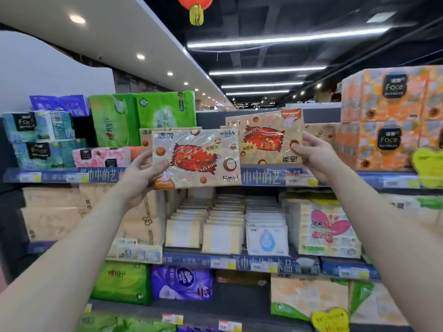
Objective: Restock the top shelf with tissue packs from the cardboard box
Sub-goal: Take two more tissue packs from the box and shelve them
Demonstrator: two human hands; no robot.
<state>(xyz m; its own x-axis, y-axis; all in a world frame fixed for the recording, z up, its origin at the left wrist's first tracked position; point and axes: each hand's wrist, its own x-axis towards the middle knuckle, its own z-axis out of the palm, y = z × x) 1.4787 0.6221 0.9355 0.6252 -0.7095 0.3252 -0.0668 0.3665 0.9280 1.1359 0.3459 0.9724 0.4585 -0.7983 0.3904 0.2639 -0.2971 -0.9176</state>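
At top shelf [275, 174]: each hand grips tissue pack.

Both arms reach up toward the top shelf [263, 174] of a shop aisle. The left hand [141, 176] grips the lower left corner of a beige tissue pack [196, 158] printed with a red candy wrapper, held in front of the shelf edge. The right hand [316, 154] touches the right end of a second pack [265, 137] of the same design, upside down and standing on the shelf. Green packs [143, 116] stand to the left, orange packs [393, 116] to the right, and a red lantern [195, 6] hangs overhead
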